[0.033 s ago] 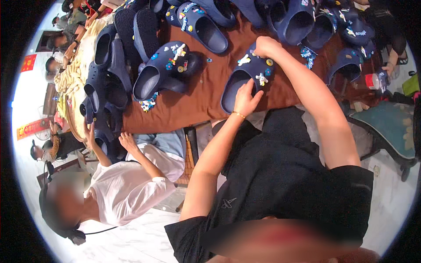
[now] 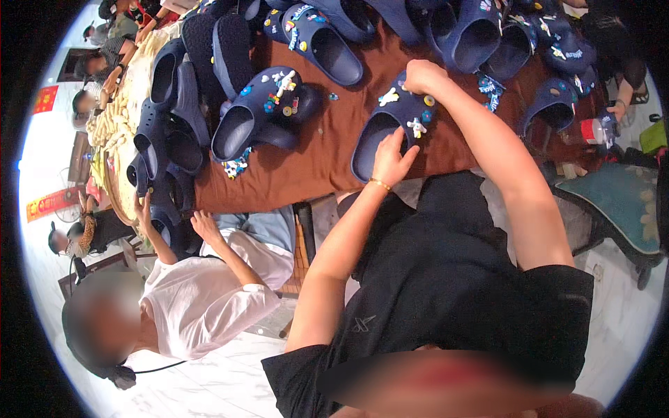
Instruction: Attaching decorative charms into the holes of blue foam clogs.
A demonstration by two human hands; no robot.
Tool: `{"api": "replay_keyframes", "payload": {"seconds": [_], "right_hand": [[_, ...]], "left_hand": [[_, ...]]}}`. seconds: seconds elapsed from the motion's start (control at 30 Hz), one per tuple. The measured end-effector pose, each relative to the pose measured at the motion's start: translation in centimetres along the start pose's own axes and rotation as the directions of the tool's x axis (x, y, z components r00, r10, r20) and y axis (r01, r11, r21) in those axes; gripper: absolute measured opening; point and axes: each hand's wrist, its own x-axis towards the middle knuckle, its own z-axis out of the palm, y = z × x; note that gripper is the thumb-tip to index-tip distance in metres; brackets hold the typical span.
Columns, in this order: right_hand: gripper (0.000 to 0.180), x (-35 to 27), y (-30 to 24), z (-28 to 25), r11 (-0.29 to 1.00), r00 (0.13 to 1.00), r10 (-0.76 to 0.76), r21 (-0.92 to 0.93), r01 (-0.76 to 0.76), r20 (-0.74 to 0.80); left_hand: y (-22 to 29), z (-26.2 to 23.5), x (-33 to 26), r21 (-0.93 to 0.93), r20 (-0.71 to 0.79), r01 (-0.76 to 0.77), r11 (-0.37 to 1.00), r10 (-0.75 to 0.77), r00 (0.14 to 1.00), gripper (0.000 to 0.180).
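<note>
A navy blue clog (image 2: 376, 143) lies on the brown cloth in front of me, its toe pointing away and several small charms fixed on its upper. My left hand (image 2: 394, 160) grips the clog's side, fingers reaching into the foot opening and thumb along the outer edge. At the toe end, my right hand (image 2: 425, 75) is closed with its fingertips pressed against the upper; whatever they pinch is hidden. A white figure charm (image 2: 416, 127) sits between the two hands.
Brown cloth (image 2: 279, 182) covers the table. Navy clogs with charms (image 2: 261, 115) stand left, more (image 2: 477, 38) along the far side. Loose charms (image 2: 235, 166) lie near the left clogs. A person in white (image 2: 202, 299) works at my left. A green-topped chair (image 2: 617, 202) stands right.
</note>
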Motion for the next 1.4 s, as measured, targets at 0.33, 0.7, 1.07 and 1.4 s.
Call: {"api": "replay_keyframes", "payload": {"seconds": [0.33, 0.7, 1.07, 1.4], "right_hand": [[0.013, -2.0, -0.6, 3.5, 0.891, 0.81, -0.444, -0.286, 0.354, -0.383], [0.011, -2.0, 1.9, 5.2, 0.856, 0.7, -0.425, -0.004, 0.516, -0.574], [0.028, 1.0, -1.5, -1.7, 0.999, 0.992, -0.027, -0.041, 0.032, 0.126], [0.026, 3.9, -3.3, -1.6, 0.948, 0.927, 0.158, -0.315, -0.046, 0.34]], "left_hand": [[0.4, 0.0, 0.0, 0.041, -0.05, -0.068, 0.997, 0.07, 0.996, 0.055], [-0.4, 0.1, -0.1, 0.008, 0.024, -0.025, 1.0, 0.025, 0.999, 0.056], [-0.6, 0.4, -0.5, 0.003, -0.014, -0.039, 0.999, 0.039, 0.999, 0.057], [0.3, -0.4, -0.2, -0.063, 0.074, 0.03, 0.998, -0.025, 0.997, 0.056]]}}
